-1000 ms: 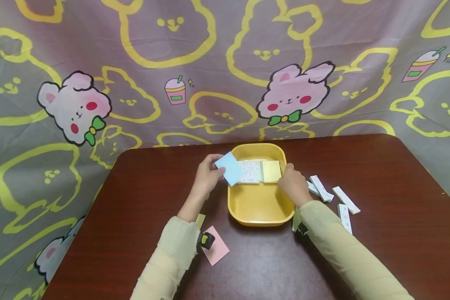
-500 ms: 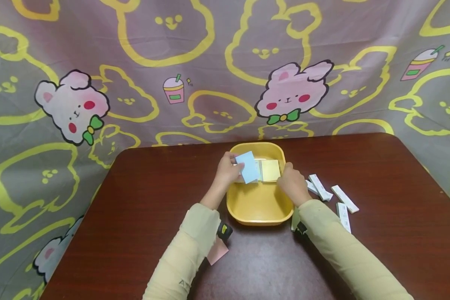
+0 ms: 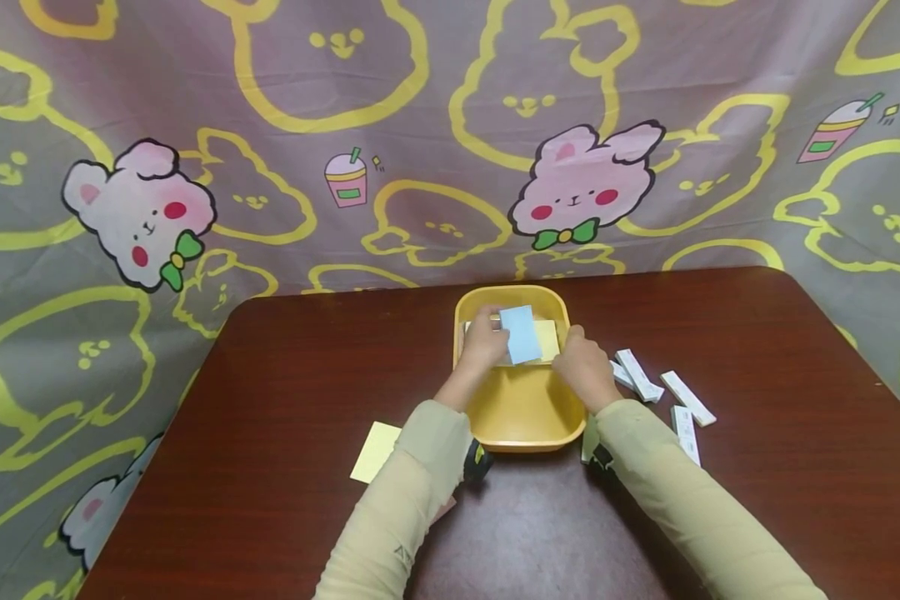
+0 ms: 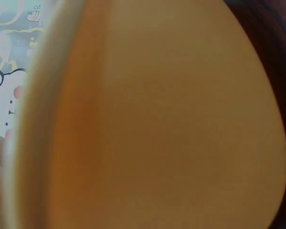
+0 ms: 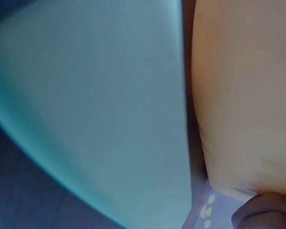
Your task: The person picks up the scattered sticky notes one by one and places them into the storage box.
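My left hand (image 3: 483,342) pinches a blue sticky note pad (image 3: 521,335) above the back part of a yellow plastic basin (image 3: 525,421). Behind that pad, a yellow pad (image 3: 548,340) in the basin shows in part, and other pads are mostly covered. At the basin's right side, my right hand (image 3: 587,367) grips the rim with curled fingers. The basin's wall (image 4: 181,119) fills most of the left wrist view, blurred and close. A pale blue-green pad (image 5: 105,114) looms large in the right wrist view, with fingers (image 5: 267,212) at the lower right corner.
Several white narrow strips (image 3: 637,375) lie right of the basin on the brown table (image 3: 285,375). A yellow note (image 3: 375,452) and a pink one, mostly covered, lie by my left forearm. A green pad (image 3: 589,442) sits by my right wrist. A patterned cloth (image 3: 435,150) hangs behind.
My left hand has carried the blue sticky note pad rightward over the basin, from its left rim towards the yellow pad. The right hand has stayed at the rim.
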A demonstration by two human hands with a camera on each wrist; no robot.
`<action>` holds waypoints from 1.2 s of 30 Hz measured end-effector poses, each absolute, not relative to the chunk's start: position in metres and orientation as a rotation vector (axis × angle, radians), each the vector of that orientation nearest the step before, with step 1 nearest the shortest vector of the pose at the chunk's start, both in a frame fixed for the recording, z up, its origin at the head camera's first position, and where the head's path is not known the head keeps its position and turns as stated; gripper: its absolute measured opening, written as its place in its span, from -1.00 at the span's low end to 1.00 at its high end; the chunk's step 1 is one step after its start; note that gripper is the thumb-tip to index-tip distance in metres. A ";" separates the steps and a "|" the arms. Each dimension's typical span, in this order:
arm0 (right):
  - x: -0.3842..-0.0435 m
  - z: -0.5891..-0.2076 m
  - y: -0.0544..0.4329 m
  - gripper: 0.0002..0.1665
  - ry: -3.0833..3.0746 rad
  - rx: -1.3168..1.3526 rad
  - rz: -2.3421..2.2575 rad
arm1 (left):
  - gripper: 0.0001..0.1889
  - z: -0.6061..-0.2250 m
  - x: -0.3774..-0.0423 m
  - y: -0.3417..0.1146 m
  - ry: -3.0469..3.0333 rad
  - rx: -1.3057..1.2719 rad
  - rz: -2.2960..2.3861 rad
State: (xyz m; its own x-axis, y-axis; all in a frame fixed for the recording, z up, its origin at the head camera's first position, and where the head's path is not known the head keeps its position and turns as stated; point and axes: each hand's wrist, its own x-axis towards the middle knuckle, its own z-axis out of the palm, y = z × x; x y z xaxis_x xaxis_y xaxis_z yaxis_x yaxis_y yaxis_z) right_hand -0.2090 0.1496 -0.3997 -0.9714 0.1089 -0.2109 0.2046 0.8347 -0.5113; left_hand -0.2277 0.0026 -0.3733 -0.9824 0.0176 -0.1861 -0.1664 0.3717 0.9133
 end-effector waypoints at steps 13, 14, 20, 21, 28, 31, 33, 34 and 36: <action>-0.208 -0.400 0.150 -0.55 2.846 0.240 -0.819 | -0.56 -0.394 -0.234 0.017 2.404 -0.272 1.782; -0.208 -0.400 0.149 -0.55 2.846 0.241 -0.821 | -0.56 -0.395 -0.234 0.018 2.405 -0.275 1.785; -0.209 -0.399 0.149 -0.55 2.844 0.252 -0.822 | -0.53 -0.395 -0.235 0.021 2.441 -0.213 1.696; -0.209 -0.399 0.149 -0.55 2.845 0.253 -0.821 | -0.51 -0.395 -0.235 0.021 2.447 -0.203 1.672; -0.209 -0.398 0.147 -0.58 2.847 0.260 -0.828 | -0.36 -0.397 -0.239 0.022 2.468 -0.136 1.579; -0.208 -0.398 0.148 -0.59 2.851 0.259 -0.829 | -0.38 -0.400 -0.240 0.024 2.517 -0.109 1.544; -0.208 -0.398 0.148 -0.59 2.857 0.253 -0.829 | -0.40 -0.402 -0.241 0.024 2.554 -0.089 1.511; -0.208 -0.398 0.148 -0.59 2.860 0.249 -0.829 | -0.41 -0.402 -0.241 0.025 2.566 -0.078 1.496; -0.208 -0.399 0.148 -0.59 2.864 0.242 -0.830 | -0.41 -0.403 -0.241 0.025 2.582 -0.063 1.472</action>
State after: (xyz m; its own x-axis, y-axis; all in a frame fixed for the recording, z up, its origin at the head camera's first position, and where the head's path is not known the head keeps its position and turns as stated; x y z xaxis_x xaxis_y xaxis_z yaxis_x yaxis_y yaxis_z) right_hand -0.2078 0.1482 -0.3987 -0.9757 0.1126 -0.1879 0.1956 0.8339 -0.5160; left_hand -0.2407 0.0247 -0.4032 -0.9849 0.0468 -0.1668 -0.1197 0.5123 0.8504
